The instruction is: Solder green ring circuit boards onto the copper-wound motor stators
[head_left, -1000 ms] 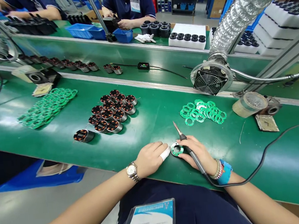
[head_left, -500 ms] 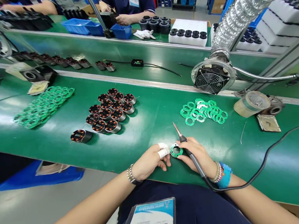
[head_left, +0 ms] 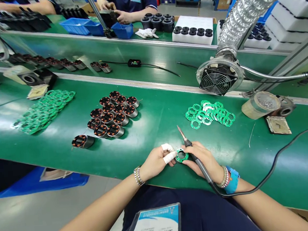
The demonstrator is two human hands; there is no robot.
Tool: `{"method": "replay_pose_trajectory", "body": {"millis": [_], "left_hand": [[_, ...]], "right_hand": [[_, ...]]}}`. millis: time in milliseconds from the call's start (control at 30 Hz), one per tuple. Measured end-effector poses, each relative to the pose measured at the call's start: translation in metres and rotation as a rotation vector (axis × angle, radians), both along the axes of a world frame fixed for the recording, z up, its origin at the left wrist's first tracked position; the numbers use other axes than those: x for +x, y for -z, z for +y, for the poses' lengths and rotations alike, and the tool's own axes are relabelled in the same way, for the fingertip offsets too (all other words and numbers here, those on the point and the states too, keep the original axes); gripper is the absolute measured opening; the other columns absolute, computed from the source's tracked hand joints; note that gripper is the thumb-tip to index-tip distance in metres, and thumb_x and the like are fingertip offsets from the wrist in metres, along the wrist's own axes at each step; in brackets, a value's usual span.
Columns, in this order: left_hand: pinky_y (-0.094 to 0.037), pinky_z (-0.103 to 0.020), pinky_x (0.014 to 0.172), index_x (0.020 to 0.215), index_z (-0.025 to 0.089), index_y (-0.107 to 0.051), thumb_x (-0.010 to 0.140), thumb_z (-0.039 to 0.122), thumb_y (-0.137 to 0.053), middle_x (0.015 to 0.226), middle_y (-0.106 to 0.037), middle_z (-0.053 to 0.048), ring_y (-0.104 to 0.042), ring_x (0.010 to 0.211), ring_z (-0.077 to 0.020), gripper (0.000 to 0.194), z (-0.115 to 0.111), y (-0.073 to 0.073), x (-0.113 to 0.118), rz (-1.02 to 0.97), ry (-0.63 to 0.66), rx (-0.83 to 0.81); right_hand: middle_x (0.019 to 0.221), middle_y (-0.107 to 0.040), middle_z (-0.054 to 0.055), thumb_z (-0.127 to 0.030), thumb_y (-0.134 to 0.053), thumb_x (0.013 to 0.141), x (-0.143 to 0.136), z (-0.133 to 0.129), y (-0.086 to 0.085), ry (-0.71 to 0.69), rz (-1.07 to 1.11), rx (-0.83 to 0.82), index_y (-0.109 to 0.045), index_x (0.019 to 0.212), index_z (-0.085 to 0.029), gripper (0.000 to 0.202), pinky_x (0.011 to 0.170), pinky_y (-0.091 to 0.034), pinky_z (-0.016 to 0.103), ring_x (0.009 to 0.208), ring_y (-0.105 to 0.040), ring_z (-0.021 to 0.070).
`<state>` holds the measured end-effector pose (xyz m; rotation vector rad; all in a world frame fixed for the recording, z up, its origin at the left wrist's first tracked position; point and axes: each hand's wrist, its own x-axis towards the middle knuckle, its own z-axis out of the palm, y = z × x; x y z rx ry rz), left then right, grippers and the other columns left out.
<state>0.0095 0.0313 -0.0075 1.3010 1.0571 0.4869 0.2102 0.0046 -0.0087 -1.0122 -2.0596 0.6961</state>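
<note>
Between both hands is a small ring-shaped green circuit board (head_left: 182, 161), its centre dark; whether it sits on another part cannot be made out. My left hand (head_left: 156, 162), with white tape on two fingers, is closed, thumb and fingertips pinching the board's left edge. My right hand (head_left: 205, 158) holds a soldering iron (head_left: 203, 169) across the palm, its tip pointing up and away from the board. The right thumb and fingertips also touch the board's right side. A cord trails from the iron to the right.
Wound motor stators (head_left: 107, 117) stand in a cluster left of centre. Loose green ring boards (head_left: 225, 117) lie ahead on the right, panelled ones (head_left: 44, 110) at far left. A fan duct (head_left: 218, 79), a tub (head_left: 259, 105) and a sponge tray (head_left: 279, 124) stand right. A co-worker (head_left: 128, 4) sits opposite.
My left fingers have curled in and closed on the board's left edge; before, the lower fingers hung looser. The right hand and iron have barely moved. The view has shifted slightly.
</note>
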Motion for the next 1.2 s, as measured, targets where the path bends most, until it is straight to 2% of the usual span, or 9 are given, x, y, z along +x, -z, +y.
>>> {"method": "replay_pose_trajectory", "body": {"millis": [133,233,333,500,600,700,933,1033,1200], "left_hand": [[-0.047,-0.025,0.052,0.073,0.017,-0.047,0.083,0.035,-0.050,0.055,-0.058,0.001,-0.059,0.048,-0.0124,0.021,-0.011,0.002,0.011,0.145,-0.128,0.144],[-0.049,-0.025,0.050,0.087,0.017,-0.046,0.084,0.037,-0.048,0.060,-0.056,0.003,-0.060,0.051,-0.0132,0.020,-0.013,0.000,0.013,0.019,-0.189,-0.022],[-0.051,-0.025,0.053,0.099,0.016,-0.049,0.085,0.040,-0.046,0.068,-0.056,0.001,-0.061,0.060,-0.0132,0.028,-0.014,-0.004,0.009,-0.074,-0.164,-0.122],[-0.050,-0.023,0.057,0.087,0.013,-0.056,0.086,0.037,-0.047,0.075,-0.060,-0.003,-0.058,0.059,-0.0100,0.026,-0.024,-0.007,0.000,0.031,-0.105,0.000],[-0.051,-0.024,0.058,0.091,0.013,-0.054,0.086,0.033,-0.046,0.078,-0.061,-0.004,-0.059,0.061,-0.0113,0.022,-0.026,-0.006,-0.003,0.051,-0.111,0.016],[-0.052,-0.027,0.063,0.106,0.015,-0.050,0.084,0.023,-0.047,0.088,-0.061,-0.006,-0.061,0.070,-0.0138,0.023,-0.022,-0.003,-0.005,0.153,-0.130,0.226],[-0.048,-0.028,0.071,0.094,0.019,-0.062,0.087,0.019,-0.043,0.094,-0.066,-0.007,-0.060,0.079,-0.0170,0.020,-0.012,0.003,-0.009,0.485,0.187,0.957],[-0.047,-0.028,0.069,0.092,0.020,-0.064,0.088,0.021,-0.040,0.093,-0.068,-0.008,-0.060,0.077,-0.0177,0.025,-0.007,0.000,-0.015,0.470,0.304,1.044],[-0.046,-0.026,0.067,0.093,0.021,-0.064,0.089,0.022,-0.039,0.092,-0.066,-0.009,-0.058,0.077,-0.0166,0.026,0.003,-0.004,-0.022,0.360,0.373,0.993]], "right_hand": [[0.100,-0.063,0.008,-0.021,-0.059,0.082,-0.002,-0.001,0.001,0.004,-0.005,0.010,-0.051,0.104,-0.022,0.023,0.080,-0.048,0.035,0.093,-0.055,0.0200],[0.099,-0.063,0.008,-0.021,-0.058,0.082,-0.002,0.001,0.001,0.001,-0.013,0.012,-0.052,0.104,-0.022,0.022,0.081,-0.048,0.036,0.093,-0.055,0.0197],[0.104,-0.062,0.008,-0.020,-0.058,0.082,0.002,0.006,-0.002,-0.037,-0.006,-0.033,-0.051,0.107,-0.022,0.026,0.086,-0.047,0.036,0.100,-0.054,0.0199],[0.116,-0.057,0.009,-0.019,-0.060,0.080,0.010,0.006,-0.015,-0.030,0.027,-0.155,-0.046,0.114,-0.023,0.037,0.092,-0.045,0.036,0.108,-0.054,0.0200],[0.117,-0.057,0.010,-0.024,-0.063,0.078,0.009,-0.003,-0.019,0.022,0.012,-0.154,-0.043,0.116,-0.023,0.043,0.093,-0.045,0.038,0.108,-0.054,0.0214],[0.112,-0.058,0.011,-0.028,-0.064,0.078,0.004,-0.012,-0.016,0.058,-0.051,-0.095,-0.044,0.116,-0.021,0.043,0.090,-0.046,0.038,0.104,-0.055,0.0225],[0.091,-0.059,0.007,-0.025,-0.060,0.081,-0.002,-0.013,-0.009,0.096,-0.085,-0.056,-0.047,0.112,-0.019,0.034,0.073,-0.050,0.033,0.083,-0.057,0.0191],[0.093,-0.060,0.007,-0.024,-0.061,0.080,0.001,-0.010,-0.010,0.071,-0.064,-0.071,-0.048,0.113,-0.020,0.036,0.075,-0.050,0.032,0.084,-0.057,0.0186],[0.094,-0.060,0.006,-0.024,-0.062,0.080,0.003,-0.009,-0.010,0.069,-0.067,-0.081,-0.048,0.113,-0.022,0.035,0.075,-0.050,0.032,0.084,-0.058,0.0183]]}}
